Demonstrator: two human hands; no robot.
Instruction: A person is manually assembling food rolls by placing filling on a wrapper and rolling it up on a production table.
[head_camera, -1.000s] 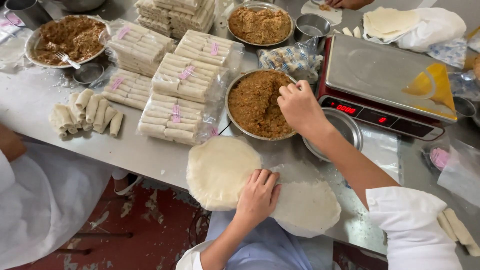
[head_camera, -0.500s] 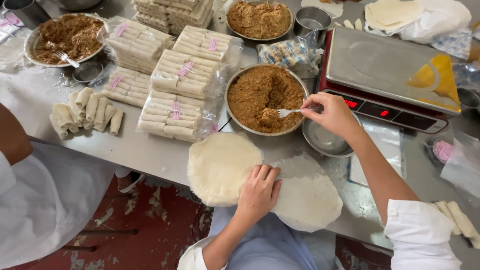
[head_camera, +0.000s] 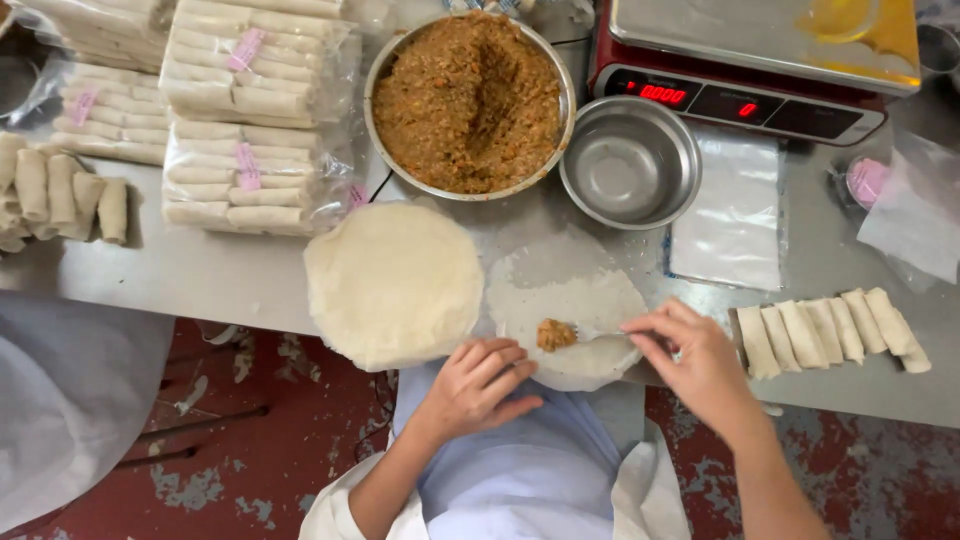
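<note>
On near wrapper: filling lump (head_camera: 556, 334) on wrapper (head_camera: 590, 300).
Right hand (head_camera: 700, 365): pinches a fork (head_camera: 598, 333), probably; handle hidden.
Left hand (head_camera: 478, 385): open, flat on wrapper's near edge.

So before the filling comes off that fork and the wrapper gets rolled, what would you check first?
1. Single wrapper lies flat on the table: ok, though its near edge hangs slightly over the table's rim.
2. Fork in the right hand carries a lump of filling over the wrapper: ok.
3. Left hand rests at the wrapper's near edge to steady it: ok.
4. Lump sits near the edge, with wrapper beyond it to roll: ok.
5. Wrapper free of tears: cannot tell.
6. Room beside the finished rolls on the right: ok.
</note>
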